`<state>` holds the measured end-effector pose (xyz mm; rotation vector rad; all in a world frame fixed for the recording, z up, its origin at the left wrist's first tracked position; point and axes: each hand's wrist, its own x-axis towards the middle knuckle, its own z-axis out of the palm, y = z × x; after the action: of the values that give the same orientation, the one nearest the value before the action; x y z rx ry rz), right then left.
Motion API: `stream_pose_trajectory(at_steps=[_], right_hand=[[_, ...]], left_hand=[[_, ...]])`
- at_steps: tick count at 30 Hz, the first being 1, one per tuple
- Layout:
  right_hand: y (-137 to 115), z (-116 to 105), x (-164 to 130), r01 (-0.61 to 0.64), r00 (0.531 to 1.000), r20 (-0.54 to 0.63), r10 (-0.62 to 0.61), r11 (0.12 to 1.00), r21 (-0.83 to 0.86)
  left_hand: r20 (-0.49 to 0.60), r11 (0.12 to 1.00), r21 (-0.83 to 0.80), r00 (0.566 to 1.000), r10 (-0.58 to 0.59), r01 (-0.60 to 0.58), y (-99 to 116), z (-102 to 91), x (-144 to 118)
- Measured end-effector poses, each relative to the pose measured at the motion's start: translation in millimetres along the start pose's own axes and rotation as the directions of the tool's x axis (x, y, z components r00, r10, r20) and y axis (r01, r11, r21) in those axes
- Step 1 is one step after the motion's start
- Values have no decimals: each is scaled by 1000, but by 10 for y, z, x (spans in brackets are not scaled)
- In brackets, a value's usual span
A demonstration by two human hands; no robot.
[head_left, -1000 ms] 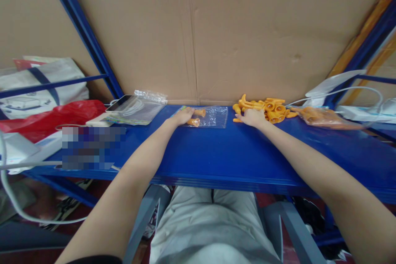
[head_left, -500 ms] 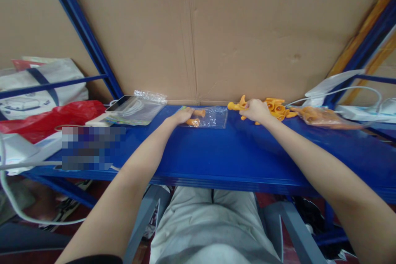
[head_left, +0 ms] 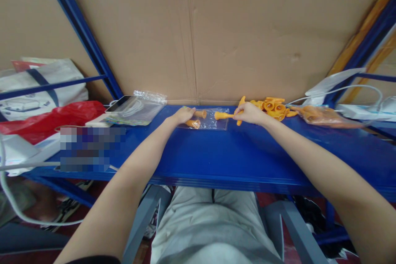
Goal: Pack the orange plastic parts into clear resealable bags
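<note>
A small clear plastic bag [head_left: 213,123] lies on the blue shelf [head_left: 216,152] with two orange plastic pieces [head_left: 195,119] inside it. My left hand [head_left: 182,114] pinches the bag's left edge. My right hand [head_left: 250,112] holds several orange pieces; one orange piece [head_left: 223,115] points left at the bag's right opening. A pile of the same orange pieces [head_left: 274,106] lies on the shelf just right of my right hand, against the cardboard.
A cardboard wall [head_left: 216,29] closes the back of the shelf. A stack of clear bags [head_left: 136,109] and a red bag [head_left: 49,117] lie at the left. A filled bag of orange pieces [head_left: 321,116], white cables and a white device lie at the right.
My right hand lifted orange pieces from the pile and carried them left to the clear bag. My left hand stayed on the bag's left edge.
</note>
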<state>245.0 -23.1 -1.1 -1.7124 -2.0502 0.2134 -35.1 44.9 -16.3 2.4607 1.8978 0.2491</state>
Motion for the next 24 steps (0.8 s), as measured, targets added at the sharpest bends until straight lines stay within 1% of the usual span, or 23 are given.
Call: stream_pose_trajectory(at_steps=[2, 4, 7, 9, 12, 15, 20, 24], right_hand=[[0, 67, 16, -5, 1000, -22, 6, 1000, 13], [5, 118, 29, 16, 1000, -27, -15, 999, 32], [13, 176, 40, 56, 996, -67, -52, 997, 58], [9, 211, 39, 69, 992, -110, -62, 996, 60], [-25, 258, 20, 79, 984, -159, -75, 997, 18], [-83, 297, -15, 59, 982, -176, -71, 996, -71], [-181, 339, -72, 48, 982, -169, -81, 981, -187], [-232, 359, -87, 7, 986, -161, -37, 982, -186]], left_hand=[[3, 1000, 15, 1000, 9, -10, 15, -10, -8], [5, 999, 7, 999, 36, -36, 18, -12, -3], [-4, 997, -32, 998, 69, -70, 6, 5, 24], [-18, 995, -76, 997, 70, -72, -11, 32, 48], [-57, 981, -183, 997, 49, -58, -39, 91, 75], [-77, 964, -259, 996, 46, -65, -50, 148, 70], [-47, 968, -210, 990, 131, -138, -6, 174, 22], [-18, 967, -196, 987, 161, -161, 26, 189, 21]])
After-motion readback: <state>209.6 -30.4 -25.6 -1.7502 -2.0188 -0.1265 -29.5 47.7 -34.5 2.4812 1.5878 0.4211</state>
